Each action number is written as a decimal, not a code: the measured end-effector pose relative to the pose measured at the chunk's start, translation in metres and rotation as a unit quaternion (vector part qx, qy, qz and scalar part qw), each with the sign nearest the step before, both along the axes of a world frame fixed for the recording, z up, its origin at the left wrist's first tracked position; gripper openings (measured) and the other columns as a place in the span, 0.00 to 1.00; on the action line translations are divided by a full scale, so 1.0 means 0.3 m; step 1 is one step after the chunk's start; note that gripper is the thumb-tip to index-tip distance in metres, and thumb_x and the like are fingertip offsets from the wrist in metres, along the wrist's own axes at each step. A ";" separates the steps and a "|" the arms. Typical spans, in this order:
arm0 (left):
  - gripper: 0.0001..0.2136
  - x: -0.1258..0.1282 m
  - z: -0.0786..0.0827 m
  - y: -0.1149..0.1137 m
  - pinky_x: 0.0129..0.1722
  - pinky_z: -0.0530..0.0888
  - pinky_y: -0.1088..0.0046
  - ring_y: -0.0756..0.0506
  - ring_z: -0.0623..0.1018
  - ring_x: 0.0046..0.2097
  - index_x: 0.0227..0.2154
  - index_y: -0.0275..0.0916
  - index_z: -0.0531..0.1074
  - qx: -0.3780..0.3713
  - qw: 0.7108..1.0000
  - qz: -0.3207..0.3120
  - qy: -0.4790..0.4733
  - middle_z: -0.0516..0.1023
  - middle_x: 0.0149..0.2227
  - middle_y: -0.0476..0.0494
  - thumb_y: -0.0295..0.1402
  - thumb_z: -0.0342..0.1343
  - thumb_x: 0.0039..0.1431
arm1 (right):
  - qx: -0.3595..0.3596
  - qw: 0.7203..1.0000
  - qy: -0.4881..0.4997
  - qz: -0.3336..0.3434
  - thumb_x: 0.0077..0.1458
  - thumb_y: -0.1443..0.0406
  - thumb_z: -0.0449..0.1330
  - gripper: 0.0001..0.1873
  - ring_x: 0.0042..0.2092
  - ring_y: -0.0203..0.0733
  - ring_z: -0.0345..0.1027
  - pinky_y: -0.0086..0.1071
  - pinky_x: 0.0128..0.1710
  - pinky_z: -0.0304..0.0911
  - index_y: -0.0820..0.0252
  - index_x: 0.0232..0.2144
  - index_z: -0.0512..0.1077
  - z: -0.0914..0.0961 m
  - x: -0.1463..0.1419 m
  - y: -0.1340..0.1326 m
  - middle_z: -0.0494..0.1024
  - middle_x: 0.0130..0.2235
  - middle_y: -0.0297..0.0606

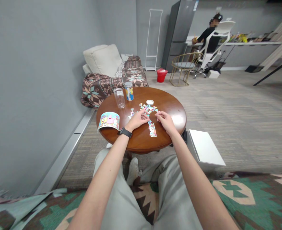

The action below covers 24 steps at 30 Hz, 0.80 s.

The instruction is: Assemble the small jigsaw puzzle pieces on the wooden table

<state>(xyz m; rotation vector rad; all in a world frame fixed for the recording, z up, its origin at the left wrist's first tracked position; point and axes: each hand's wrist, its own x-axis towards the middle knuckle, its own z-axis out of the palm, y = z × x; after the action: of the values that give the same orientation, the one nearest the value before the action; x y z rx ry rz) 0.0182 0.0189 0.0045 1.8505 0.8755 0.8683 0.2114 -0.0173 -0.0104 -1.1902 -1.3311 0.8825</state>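
My left hand (139, 119) is over the round table with its fingers curled. Its fingertips are closed at a small blue jigsaw puzzle piece at the top end of a joined puzzle strip (152, 130). To the right of that strip, my right hand (165, 119) has thumb and fingers pinched together; whatever is between them is too small to make out. Just beyond both hands lies a loose spread of colourful jigsaw puzzle pieces (152, 109). A curled cartoon picture sheet (109, 120) rests to the left of my left hand.
On the brown wooden table (141, 143) stand a clear glass (119, 98) and a yellow-blue can (129, 91), with a round lid (150, 102) nearby. A white box (204, 145) is beside the table at right. Farther back, a person (209, 36) sits by a counter.
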 end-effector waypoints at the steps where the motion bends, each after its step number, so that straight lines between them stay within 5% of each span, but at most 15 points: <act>1: 0.11 0.001 0.003 -0.003 0.41 0.76 0.71 0.49 0.80 0.35 0.38 0.37 0.67 0.005 1.000 0.005 0.003 0.80 0.33 0.47 0.28 0.62 0.53 | 0.001 1.000 -0.015 0.003 0.50 0.54 0.60 0.12 0.29 0.38 0.64 0.34 0.34 0.59 0.56 0.28 0.72 0.001 -0.001 -0.001 0.72 0.26 0.33; 24: 0.10 0.007 0.005 -0.008 0.40 0.75 0.73 0.50 0.80 0.34 0.37 0.38 0.67 0.032 0.999 -0.001 0.035 0.81 0.33 0.49 0.27 0.61 0.53 | 0.006 0.999 -0.053 0.000 0.51 0.55 0.58 0.12 0.30 0.38 0.66 0.32 0.35 0.60 0.58 0.29 0.72 -0.012 0.005 0.006 0.73 0.27 0.33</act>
<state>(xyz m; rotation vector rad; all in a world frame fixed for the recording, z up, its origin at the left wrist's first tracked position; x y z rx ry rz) 0.0203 0.0166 0.0060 1.9476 0.8993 0.8435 0.2128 -0.0156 -0.0141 -1.2431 -1.4192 0.8197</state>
